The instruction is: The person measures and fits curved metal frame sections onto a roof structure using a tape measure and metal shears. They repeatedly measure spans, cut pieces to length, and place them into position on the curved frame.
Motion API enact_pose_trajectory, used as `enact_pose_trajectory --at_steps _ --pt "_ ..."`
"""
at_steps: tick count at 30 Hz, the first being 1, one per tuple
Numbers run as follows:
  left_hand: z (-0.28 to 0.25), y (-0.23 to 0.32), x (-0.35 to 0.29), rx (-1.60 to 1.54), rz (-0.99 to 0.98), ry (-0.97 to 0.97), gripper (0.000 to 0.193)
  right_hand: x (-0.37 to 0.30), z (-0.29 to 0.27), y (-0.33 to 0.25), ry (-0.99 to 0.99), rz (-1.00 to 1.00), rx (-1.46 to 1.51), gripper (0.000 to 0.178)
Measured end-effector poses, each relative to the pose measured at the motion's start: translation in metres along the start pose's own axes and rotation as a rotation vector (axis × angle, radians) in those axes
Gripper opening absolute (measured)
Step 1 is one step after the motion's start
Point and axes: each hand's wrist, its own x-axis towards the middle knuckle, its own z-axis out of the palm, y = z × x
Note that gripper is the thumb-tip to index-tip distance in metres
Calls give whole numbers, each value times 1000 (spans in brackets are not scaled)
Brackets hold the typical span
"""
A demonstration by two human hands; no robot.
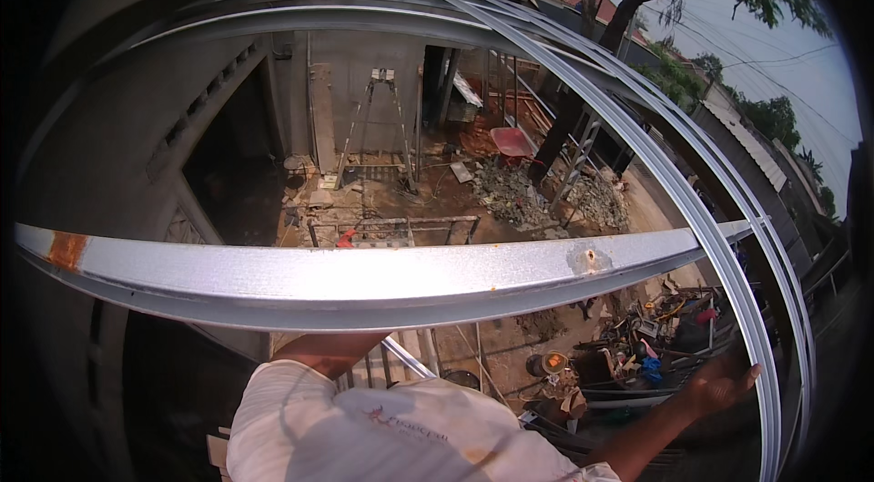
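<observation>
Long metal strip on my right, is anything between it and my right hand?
Nothing visible stands between your right hand and the long metal strip: your fingertips appear at its left edge, though whether they grip it is unclear. The wide metal beam lies higher in the picture, outside that path.

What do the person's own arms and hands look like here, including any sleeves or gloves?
An off-white, short-sleeved cloth shirt bearing a small reddish print covers the shoulders. Past its sleeves, the visible parts of the arms are bare. The right hand shows no glove; the left hand is hidden.
</observation>
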Motion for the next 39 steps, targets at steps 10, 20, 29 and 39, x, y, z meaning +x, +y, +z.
enact_pose_trajectory --at_steps 10,20,29,39 --pt "-59 47 98 -209 302 336 83 -4 33 52 348 -170 -203 37" --pt "-121 136 205 -147 610 645 96 3 5 46 180 -139 -122 35" --pt "-115 189 238 -151 695 591 101 -1 3 41 192 -125 -164 37" --pt "-106 211 274 -227 783 588 89 -13 16 21 131 -3 -263 42"
